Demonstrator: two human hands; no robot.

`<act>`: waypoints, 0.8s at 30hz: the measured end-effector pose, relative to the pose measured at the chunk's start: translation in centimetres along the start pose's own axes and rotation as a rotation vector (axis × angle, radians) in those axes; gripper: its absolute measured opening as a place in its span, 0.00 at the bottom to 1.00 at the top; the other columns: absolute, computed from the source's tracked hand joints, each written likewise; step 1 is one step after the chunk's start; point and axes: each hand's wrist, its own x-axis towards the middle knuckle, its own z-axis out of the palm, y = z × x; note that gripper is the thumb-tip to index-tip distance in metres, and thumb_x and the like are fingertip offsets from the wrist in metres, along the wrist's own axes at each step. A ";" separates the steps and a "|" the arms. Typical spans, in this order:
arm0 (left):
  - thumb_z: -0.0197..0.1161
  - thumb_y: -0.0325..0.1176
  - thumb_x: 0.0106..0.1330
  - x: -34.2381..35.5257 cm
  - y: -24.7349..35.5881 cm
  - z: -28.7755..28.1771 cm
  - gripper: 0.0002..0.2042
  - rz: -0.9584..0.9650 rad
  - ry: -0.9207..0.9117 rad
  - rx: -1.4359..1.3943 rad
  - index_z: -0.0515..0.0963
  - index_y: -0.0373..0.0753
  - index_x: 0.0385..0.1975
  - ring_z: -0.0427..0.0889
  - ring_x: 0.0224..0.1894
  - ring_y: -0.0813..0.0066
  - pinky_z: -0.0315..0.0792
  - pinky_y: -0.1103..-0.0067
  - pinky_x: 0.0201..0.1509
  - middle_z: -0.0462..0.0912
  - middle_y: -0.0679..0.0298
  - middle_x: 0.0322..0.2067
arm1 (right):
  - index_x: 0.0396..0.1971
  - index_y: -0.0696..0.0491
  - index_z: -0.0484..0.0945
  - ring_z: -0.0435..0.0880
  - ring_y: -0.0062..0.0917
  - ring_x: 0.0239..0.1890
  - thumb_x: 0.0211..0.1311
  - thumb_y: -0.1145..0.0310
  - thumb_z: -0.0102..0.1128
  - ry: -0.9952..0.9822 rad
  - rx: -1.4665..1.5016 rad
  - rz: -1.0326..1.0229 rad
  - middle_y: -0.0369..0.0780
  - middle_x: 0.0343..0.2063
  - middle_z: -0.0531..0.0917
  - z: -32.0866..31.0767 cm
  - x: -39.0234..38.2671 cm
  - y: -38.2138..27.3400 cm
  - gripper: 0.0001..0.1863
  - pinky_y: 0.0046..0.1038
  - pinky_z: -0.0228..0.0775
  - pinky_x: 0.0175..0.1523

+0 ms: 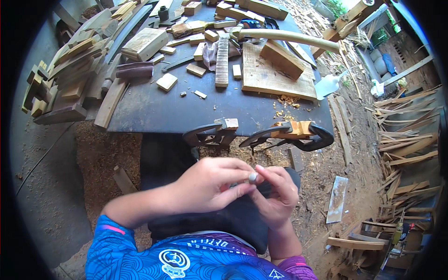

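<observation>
Above my lap, my left hand point(217, 182) pinches a small, pale grey, rounded piece point(252, 177) between thumb and fingers. Its exact kind is too small to make out. My right hand point(277, 191) meets it from the other side, its fingertips closed at the piece and touching the left fingers. The fingers hide most of what lies between them. Just beyond my hands, at the table's near edge, black clamps point(322, 137) grip a block of orange-brown wood point(293, 129), and another clamp point(205, 135) sits to its left.
The dark table point(154, 109) carries many wood offcuts, a wooden-handled hammer or mallet point(289, 36), a thick board point(275, 86), a ridged strip point(222, 60) and a white squeeze bottle point(328, 86). Stacked wood point(70, 74) stands left. Shavings and scrap wood point(406, 149) cover the ground at right.
</observation>
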 end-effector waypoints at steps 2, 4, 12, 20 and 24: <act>0.68 0.23 0.66 2.0 0.5 -1.4 0.09 0.067 -0.014 0.006 0.85 0.32 0.44 0.90 0.36 0.69 0.84 0.77 0.39 0.88 0.55 0.41 | 0.56 0.56 0.83 0.85 0.23 0.36 0.49 0.84 0.77 0.083 -0.163 -0.159 0.42 0.40 0.85 -0.2 1.2 -0.4 0.30 0.23 0.81 0.39; 0.69 0.28 0.66 4.8 0.2 -3.4 0.07 0.220 -0.052 0.217 0.85 0.34 0.41 0.89 0.33 0.73 0.82 0.77 0.35 0.88 0.58 0.35 | 0.55 0.56 0.84 0.85 0.24 0.36 0.49 0.83 0.78 0.122 -0.231 -0.189 0.43 0.39 0.86 -0.8 2.9 -0.6 0.29 0.23 0.81 0.37; 0.64 0.41 0.75 13.3 -6.3 -13.0 0.13 -0.135 0.042 -0.180 0.84 0.36 0.39 0.85 0.30 0.85 0.77 0.86 0.26 0.88 0.66 0.32 | 0.55 0.51 0.83 0.85 0.34 0.43 0.61 0.73 0.68 -0.126 -0.930 -0.600 0.40 0.42 0.88 -3.8 19.6 -2.1 0.21 0.37 0.78 0.50; 0.54 0.39 0.80 14.6 -8.1 -14.2 0.15 -0.115 -0.024 -0.379 0.76 0.32 0.50 0.78 0.18 0.84 0.74 0.84 0.23 0.87 0.62 0.34 | 0.65 0.42 0.76 0.88 0.45 0.42 0.59 0.63 0.62 -0.509 -1.334 0.078 0.51 0.39 0.88 -1.2 33.4 3.5 0.30 0.43 0.80 0.50; 0.58 0.41 0.79 13.5 -8.2 -13.8 0.15 -0.180 -0.062 -0.494 0.78 0.34 0.51 0.86 0.27 0.80 0.76 0.85 0.25 0.88 0.59 0.37 | 0.51 0.49 0.81 0.88 0.44 0.45 0.64 0.52 0.66 -0.584 -1.449 -0.018 0.48 0.39 0.88 0.7 34.5 6.5 0.21 0.43 0.80 0.50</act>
